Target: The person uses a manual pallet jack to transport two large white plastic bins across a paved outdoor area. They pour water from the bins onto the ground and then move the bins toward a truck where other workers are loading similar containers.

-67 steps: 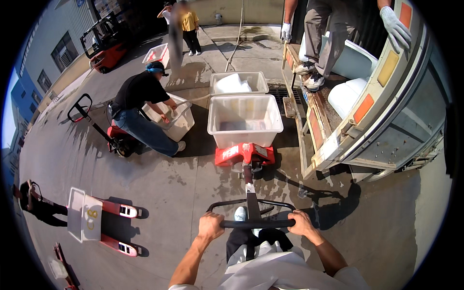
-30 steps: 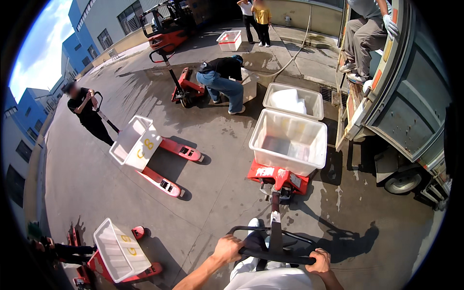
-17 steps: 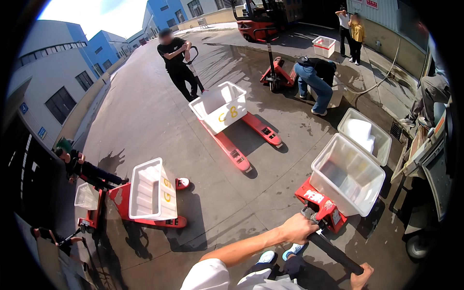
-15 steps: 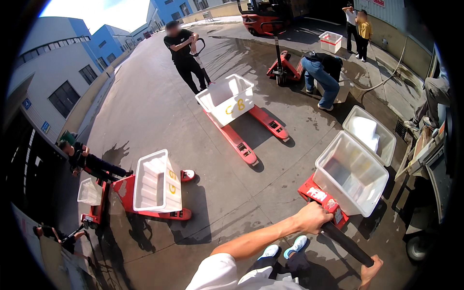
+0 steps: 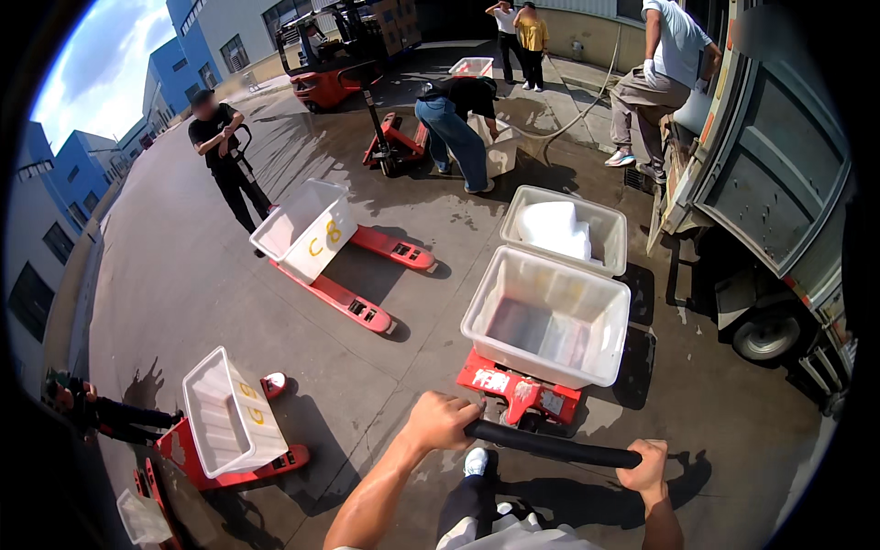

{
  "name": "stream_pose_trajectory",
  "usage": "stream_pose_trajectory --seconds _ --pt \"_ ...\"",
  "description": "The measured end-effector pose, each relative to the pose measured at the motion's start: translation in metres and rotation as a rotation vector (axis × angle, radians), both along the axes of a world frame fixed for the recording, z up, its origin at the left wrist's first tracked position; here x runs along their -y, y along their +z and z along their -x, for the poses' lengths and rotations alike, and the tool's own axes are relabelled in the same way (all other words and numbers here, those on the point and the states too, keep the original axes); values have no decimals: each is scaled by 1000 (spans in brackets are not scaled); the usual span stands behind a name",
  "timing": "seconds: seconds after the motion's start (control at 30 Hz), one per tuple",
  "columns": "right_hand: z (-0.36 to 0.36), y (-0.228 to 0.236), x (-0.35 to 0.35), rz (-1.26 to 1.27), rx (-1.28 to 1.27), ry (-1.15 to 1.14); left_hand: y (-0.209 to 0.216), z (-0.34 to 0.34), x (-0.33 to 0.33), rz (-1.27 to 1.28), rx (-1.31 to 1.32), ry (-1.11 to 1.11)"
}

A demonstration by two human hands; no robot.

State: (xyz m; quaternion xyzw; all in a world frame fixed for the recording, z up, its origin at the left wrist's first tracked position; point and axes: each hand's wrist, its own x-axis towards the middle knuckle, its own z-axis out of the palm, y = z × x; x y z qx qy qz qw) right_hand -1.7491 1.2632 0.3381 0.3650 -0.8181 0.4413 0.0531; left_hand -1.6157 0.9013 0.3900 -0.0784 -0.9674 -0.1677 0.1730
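Observation:
Both of my hands are closed around the black handle bar (image 5: pixel 550 444) of a red pallet jack (image 5: pixel 500 380). My left hand (image 5: pixel 443 422) grips its left end, and my right hand (image 5: pixel 647 465) its right end. Just beyond the bar, a white plastic tub (image 5: pixel 477 321) rides on the jack; only a thin stained layer shows on its floor. Directly behind it stands a second tub (image 5: pixel 612 220), holding white blocks (image 5: pixel 553 227) whose material I cannot make out. Whether that tub rests on the same jack is hidden.
Left of me, a pallet jack (image 5: pixel 367 312) carries a marked tub (image 5: pixel 316 240) beside a person (image 5: pixel 225 151). Another tub (image 5: pixel 229 422) sits on a jack at lower left. A truck (image 5: pixel 770 174) stands at right, a person climbing at its back. Someone bends over a tub (image 5: pixel 502 151) ahead.
The view has turned right, so the jacks and tubs have shifted left in it. The handle bar now lies nearly crosswise before me, both hands still on it.

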Motion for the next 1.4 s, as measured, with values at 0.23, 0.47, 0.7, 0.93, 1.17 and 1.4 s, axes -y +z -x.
stream_pose_trajectory --seconds 0.23,0.47,0.7,0.93,1.17,1.4 --pt "-67 20 -3 -1 48 33 10 -65 -3 57 32 56" --pt "-99 13 -2 -13 17 91 6 -105 2 100 -5 106" --pt "-123 15 16 -11 -7 57 6 -125 18 129 -27 134" --pt "-140 23 32 -46 59 5 -7 -138 36 84 -20 157" --pt "-153 18 44 -122 111 -44 -12 -149 51 60 6 157" --pt "-151 22 45 -126 121 -49 -108 -177 117 -110 283 273"
